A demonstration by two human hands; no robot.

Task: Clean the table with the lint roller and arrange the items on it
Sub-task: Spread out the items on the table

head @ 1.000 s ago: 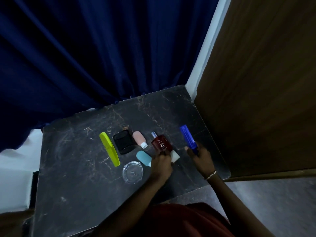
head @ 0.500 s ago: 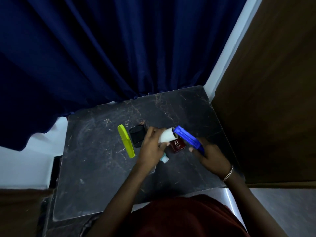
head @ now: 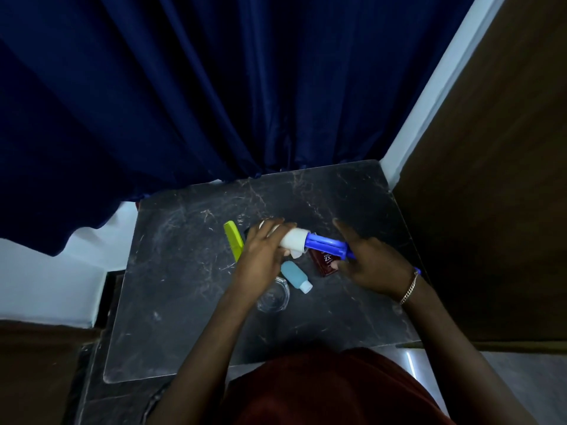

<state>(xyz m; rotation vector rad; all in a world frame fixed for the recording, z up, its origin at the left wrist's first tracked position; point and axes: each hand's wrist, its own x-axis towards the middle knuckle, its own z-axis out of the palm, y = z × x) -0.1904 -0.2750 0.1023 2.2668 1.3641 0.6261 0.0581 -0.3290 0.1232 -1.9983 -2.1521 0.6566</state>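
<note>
The roller (head: 310,242) is held in the air above the middle of the tabletop (head: 184,302), over the small things. The left hand (head: 262,256) wraps the white roll end at 9 o'clock; the right hand (head: 366,262) holds the blue handle at 3 o'clock, fingers loosely curled, though the exact grip there is hard to tell.

Risks, as I judge them: the sticky paper may cling to the left fingers and tear unevenly if a sheet is being peeled. A slip would drop the roller onto the red bottle (head: 323,262) right beneath it, or knock the teal bottle (head: 295,276) at 6 o'clock into the clear dish (head: 274,297).

The tabletop is dark, veined stone, smooth and hard. The red bottle looks like glass; the teal one is soft-looking, rounded plastic with a white cap. A yellow comb (head: 233,240) lies flat at 9 o'clock.
</note>
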